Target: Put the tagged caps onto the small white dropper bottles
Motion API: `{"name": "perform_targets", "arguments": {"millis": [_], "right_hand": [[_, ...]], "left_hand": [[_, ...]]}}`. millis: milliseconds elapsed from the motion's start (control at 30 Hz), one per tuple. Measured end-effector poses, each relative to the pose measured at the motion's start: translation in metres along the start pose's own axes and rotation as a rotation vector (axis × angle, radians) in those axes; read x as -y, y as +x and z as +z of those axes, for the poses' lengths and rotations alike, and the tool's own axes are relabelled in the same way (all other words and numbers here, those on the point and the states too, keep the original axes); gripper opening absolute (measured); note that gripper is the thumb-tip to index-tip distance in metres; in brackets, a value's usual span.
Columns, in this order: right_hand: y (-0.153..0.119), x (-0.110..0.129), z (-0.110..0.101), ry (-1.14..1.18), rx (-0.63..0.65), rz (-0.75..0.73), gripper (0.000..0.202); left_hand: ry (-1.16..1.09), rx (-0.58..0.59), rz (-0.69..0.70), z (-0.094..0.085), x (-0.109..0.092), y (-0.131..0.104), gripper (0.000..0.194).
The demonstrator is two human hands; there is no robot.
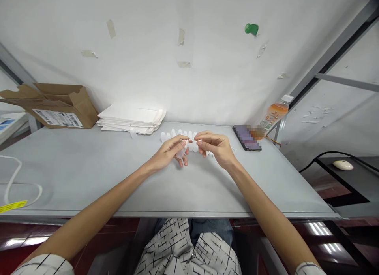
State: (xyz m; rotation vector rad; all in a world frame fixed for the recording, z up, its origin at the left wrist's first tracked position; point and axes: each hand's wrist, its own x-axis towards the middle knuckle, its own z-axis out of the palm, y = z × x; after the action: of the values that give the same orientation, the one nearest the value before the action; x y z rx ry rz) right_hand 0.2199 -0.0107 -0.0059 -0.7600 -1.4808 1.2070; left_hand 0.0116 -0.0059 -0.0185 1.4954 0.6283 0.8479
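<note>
My left hand (pixel 169 151) is closed around a small translucent white bottle (pixel 180 153), held above the grey table. Close by on its right, my right hand (pixel 215 147) has its thumb and index finger pinched near the bottle's top; anything between them is too small to make out. Several white bottles (pixel 164 136) stand in a group behind both hands, partly hidden by the fingers. Another translucent piece (pixel 133 132) sits apart, in front of the stack of white sheets. Small white pieces (pixel 209 153) lie beside my right hand.
On the grey table (pixel 195 192), an open cardboard box (pixel 65 107) and stacked white sheets (pixel 132 117) are at the back left. A phone (pixel 246 138) and an orange drink bottle (pixel 274 116) are at the right. A white cable (pixel 13 176) lies at the left edge.
</note>
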Motion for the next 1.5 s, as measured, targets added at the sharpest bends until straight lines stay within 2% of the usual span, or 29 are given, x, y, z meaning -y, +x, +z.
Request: {"name": "perform_targets", "arguments": {"millis": [233, 367, 467, 867, 967, 1067, 1267, 1500], "right_hand": [[0.000, -0.001, -0.001, 0.009, -0.007, -0.022, 0.012], [0.001, -0.002, -0.001, 0.040, -0.061, -0.035, 0.011], [0.002, -0.003, -0.002, 0.070, -0.087, -0.013, 0.013], [0.002, -0.004, -0.002, 0.008, 0.015, 0.060, 0.022], [0.002, -0.005, 0.000, 0.025, 0.079, 0.107, 0.028], [0.001, -0.008, 0.001, 0.034, 0.117, 0.133, 0.023], [0.001, -0.011, 0.003, 0.011, 0.081, 0.123, 0.021], [0.000, -0.008, 0.007, 0.004, 0.097, 0.156, 0.026]], "left_hand": [[0.058, -0.054, 0.066, -0.001, -0.001, 0.001, 0.031], [0.188, -0.109, 0.145, -0.001, 0.004, 0.001, 0.028], [0.300, -0.130, 0.153, 0.001, 0.006, 0.000, 0.028], [0.477, -0.150, 0.135, 0.003, 0.007, -0.002, 0.032], [0.540, -0.174, 0.160, 0.005, 0.005, -0.003, 0.030], [0.581, -0.191, 0.197, 0.006, 0.002, -0.004, 0.028], [0.651, -0.213, 0.222, 0.004, 0.005, -0.002, 0.023], [0.665, -0.180, 0.223, 0.005, 0.007, -0.002, 0.024]]}}
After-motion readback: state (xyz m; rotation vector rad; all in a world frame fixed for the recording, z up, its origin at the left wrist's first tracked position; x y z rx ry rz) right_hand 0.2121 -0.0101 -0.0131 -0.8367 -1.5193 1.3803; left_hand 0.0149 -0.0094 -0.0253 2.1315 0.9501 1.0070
